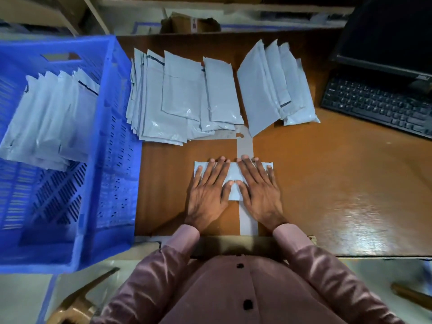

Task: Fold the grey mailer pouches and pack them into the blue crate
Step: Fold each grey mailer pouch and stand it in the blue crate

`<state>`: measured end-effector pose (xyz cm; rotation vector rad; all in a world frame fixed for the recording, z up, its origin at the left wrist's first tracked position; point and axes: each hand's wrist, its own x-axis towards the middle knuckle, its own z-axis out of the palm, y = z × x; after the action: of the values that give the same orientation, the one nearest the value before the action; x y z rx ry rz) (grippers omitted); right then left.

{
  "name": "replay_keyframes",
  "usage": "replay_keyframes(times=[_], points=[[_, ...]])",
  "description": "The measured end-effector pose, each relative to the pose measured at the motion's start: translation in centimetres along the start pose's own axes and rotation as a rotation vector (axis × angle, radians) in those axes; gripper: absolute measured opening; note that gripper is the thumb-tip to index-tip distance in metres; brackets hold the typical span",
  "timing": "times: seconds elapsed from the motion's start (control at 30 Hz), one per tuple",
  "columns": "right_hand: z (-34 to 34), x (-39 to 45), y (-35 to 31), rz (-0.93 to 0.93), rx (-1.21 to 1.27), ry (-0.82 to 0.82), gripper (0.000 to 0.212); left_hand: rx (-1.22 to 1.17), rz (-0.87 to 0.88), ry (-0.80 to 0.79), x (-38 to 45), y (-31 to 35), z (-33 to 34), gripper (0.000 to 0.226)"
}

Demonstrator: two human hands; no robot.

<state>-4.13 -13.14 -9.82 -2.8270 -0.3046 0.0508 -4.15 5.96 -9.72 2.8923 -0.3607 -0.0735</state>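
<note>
Both hands flat on a folded grey mailer pouch point(233, 170) in the middle of the brown table point(327, 174), near the front edge. Left hand point(208, 192) spread over the left half, right hand point(258, 190) over the right half, fingers straight and fanned out, palms down, pressing rather than gripping anything. Thumbs nearly touching at the centre, with a small flap of the pouch poking out toward the body between them. Pouch sitting across a strip of grey tape point(245, 146) stuck on the tabletop. Further back, a fanned pile of unfolded pouches point(173, 97) just beside the blue crate point(117, 141), and a second, smaller pile point(271, 90) off to the right, apart from the first. Inside the crate on the left, a row of packed pouches point(49, 118) leaning against each other toward the far wall, with bare slotted floor nearer the body. Black keyboard point(378, 104) and monitor point(388, 31) at the far right corner of the table. Pinkish sleeves point(292, 232) and a buttoned shirt at the bottom of the view.
</note>
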Motion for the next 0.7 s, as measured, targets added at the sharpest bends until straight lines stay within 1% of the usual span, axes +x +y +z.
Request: replay_keyframes(times=[0.33, 0.63, 0.7], points=[[0.13, 0.28, -0.04, 0.003, 0.010, -0.028, 0.060, 0.015, 0.013, -0.026, 0.26, -0.05, 0.04, 0.060], [-0.35, 0.16, -0.24, -0.018, -0.007, -0.013, 0.059, -0.002, 0.016, -0.033, 0.25, 0.07, -0.12, 0.060], [-0.50, 0.03, -0.19, -0.026, 0.024, -0.016, 0.059, -0.013, 0.022, -0.037, 0.17, -0.11, -0.12, 0.060]])
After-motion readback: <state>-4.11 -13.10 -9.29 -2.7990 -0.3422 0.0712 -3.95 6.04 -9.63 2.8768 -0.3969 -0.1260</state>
